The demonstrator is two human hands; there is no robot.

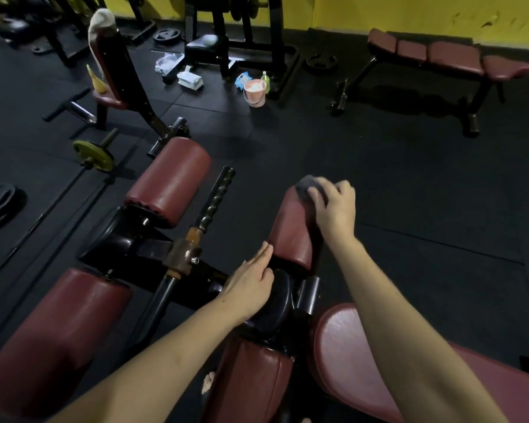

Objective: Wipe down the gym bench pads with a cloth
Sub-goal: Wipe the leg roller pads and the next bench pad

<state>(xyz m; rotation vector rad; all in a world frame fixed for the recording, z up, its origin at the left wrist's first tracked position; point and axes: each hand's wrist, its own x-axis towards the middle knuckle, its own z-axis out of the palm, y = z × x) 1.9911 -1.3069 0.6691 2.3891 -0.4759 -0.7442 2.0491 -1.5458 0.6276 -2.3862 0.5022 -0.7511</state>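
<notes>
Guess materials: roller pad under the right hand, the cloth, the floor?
Dark-red cylindrical roller pad: likely vinyl or faux leather, smooth with a soft sheen. Dark grey cloth: looks soft and matte; weave blurred. Black floor: probably rubber tiles, matte, seams visible.

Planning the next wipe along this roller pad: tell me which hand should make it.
Right. The right hand already presses the dark cloth on the roller pad; the left hand holds no cloth, resting at the pad's near end.
</notes>
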